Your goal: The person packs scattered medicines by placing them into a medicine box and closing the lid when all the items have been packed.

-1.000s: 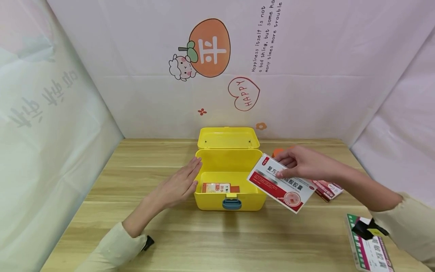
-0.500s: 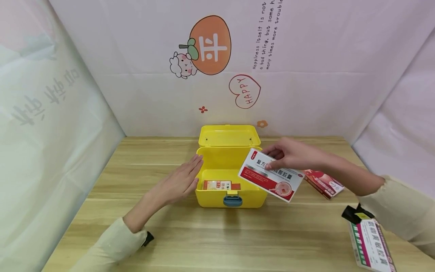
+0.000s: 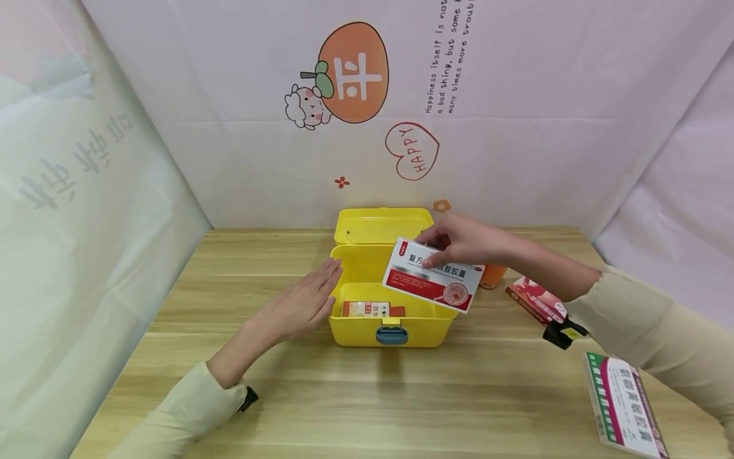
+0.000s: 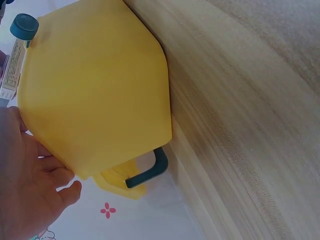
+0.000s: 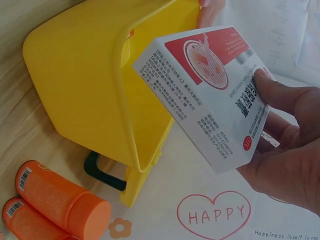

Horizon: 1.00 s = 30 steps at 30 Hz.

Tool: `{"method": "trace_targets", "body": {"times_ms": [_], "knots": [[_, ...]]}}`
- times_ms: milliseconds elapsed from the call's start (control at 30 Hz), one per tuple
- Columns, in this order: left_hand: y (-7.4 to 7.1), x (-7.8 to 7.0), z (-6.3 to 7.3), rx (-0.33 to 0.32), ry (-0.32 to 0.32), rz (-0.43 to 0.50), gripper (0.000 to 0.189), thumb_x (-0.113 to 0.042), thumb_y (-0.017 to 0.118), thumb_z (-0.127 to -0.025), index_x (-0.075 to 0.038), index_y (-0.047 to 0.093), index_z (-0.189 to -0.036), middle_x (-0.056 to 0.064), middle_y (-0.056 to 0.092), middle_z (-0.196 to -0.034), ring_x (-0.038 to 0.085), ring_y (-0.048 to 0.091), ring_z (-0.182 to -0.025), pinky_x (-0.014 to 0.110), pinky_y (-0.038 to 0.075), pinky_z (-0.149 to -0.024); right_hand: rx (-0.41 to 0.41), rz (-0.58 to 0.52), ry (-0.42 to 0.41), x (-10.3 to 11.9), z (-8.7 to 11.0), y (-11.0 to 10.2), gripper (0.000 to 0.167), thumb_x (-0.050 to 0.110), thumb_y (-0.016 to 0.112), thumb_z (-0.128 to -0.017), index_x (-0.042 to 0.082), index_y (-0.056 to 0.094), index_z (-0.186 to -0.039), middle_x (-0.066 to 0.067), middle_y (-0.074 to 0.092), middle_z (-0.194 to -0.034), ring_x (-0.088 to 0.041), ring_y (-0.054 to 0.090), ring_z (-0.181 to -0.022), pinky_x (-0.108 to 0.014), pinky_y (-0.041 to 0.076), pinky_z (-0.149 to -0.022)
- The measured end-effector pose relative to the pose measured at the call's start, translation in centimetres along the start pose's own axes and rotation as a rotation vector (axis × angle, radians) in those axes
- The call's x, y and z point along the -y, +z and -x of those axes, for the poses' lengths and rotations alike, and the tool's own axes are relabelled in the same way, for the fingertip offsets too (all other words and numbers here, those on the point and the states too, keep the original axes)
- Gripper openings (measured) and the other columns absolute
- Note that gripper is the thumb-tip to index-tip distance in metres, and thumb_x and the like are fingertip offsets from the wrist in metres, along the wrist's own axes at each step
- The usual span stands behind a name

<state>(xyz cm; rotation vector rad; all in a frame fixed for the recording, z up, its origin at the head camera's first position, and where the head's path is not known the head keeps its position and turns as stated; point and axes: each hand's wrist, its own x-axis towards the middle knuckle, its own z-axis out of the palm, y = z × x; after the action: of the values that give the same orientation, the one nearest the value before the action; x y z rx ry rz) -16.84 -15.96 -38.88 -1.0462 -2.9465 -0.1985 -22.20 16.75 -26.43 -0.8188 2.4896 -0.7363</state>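
1 white/red box pinched in R hand nr 1 yellow case; L hand relaxed beside it; 2 orange btls.

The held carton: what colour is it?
The carton is mostly white and red, clearest in head view.

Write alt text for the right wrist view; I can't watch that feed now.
The right hand grips a red-and-white medicine box in front of the opening of a yellow case. Two orange bottles are beside the case, and a white backdrop behind shows a heart reading HAPPY.
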Motion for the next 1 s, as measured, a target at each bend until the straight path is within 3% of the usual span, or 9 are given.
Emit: {"method": "trace_targets", "body": {"times_ms": [400,1000], "knots": [[-0.1,0.2,0.1,0.028,-0.037,0.004,0.061,-0.034,0.031,-0.108,-0.002,0.018,-0.158,0.011,0.011,-0.169,0.026,0.012,-0.156,0.046,0.024,-0.125,0.002,0.024,-0.017,0.1,-2.6,0.5,0.033,0.021,0.078,-0.087,0.007,0.075,-0.116,-0.003,0.077,-0.099,-0.015,0.066,-0.081,-0.027,0.056,-0.076],[0.1,0.2,0.2,0.023,-0.042,0.001,0.062,-0.037,0.028,-0.108,-0.003,0.018,-0.159,0.010,0.009,-0.169,0.024,0.011,-0.157,0.044,0.023,-0.125,0.068,0.056,0.003,0.8,-6.1,1.5,0.036,0.019,0.078,-0.086,0.005,0.073,-0.119,-0.008,0.077,-0.104,-0.014,0.071,-0.081,-0.026,0.061,-0.075]]}}
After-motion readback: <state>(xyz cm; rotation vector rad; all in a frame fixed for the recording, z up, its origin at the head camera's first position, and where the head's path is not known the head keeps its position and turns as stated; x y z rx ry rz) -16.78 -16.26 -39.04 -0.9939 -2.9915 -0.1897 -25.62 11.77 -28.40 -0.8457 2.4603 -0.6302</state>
